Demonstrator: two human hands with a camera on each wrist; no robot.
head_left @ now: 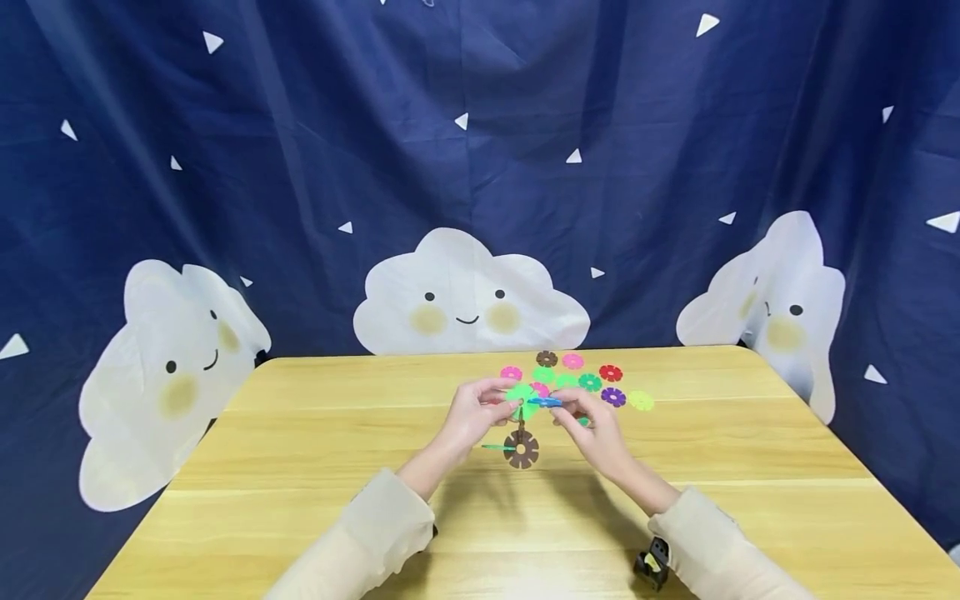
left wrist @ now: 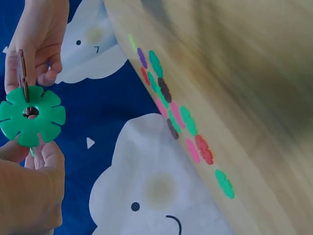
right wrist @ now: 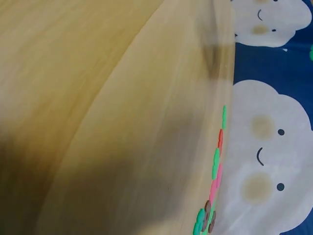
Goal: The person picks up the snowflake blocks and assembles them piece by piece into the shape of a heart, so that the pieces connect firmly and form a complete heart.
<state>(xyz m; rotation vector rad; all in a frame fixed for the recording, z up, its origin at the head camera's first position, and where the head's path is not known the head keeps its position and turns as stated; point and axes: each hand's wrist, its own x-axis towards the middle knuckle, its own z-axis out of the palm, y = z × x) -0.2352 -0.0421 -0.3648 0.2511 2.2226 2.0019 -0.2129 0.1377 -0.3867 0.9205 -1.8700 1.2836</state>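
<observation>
In the head view, my left hand (head_left: 470, 415) pinches a bright green slotted disc (head_left: 517, 392) between thumb and fingers. Below it hang a brown slotted disc (head_left: 531, 456) and a green disc (head_left: 493, 447) seen edge-on, joined into one piece. My right hand (head_left: 596, 423) pinches a blue slotted disc (head_left: 546, 402), its edge right beside the bright green one; whether the slots engage cannot be told. From the left wrist, a green disc (left wrist: 46, 120) faces the camera with a brown disc (left wrist: 22, 73) edge-on in it. Neither hand shows in the right wrist view.
Loose discs lie on the wooden table (head_left: 315, 467) beyond my hands, among them red (head_left: 611, 372), purple (head_left: 613, 402) and yellow (head_left: 641, 401) ones. Behind the table's far edge hangs a dark blue curtain (head_left: 300, 150) with cloud faces.
</observation>
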